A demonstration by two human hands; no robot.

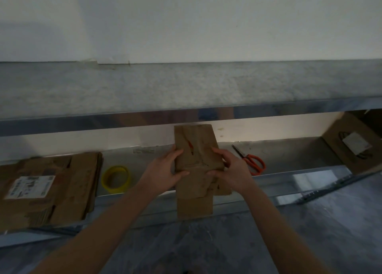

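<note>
Both hands, left and right, grip a cardboard box whose dim lower flaps seem torn

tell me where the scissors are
In the head view, the scissors lie on the shelf, right of centre, just right of the right hand that grips the cardboard, with a box further right.

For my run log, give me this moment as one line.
holding cardboard box at shelf | left hand: grips left edge | right hand: grips right edge | nearby: tape roll, scissors, flattened cartons
</note>
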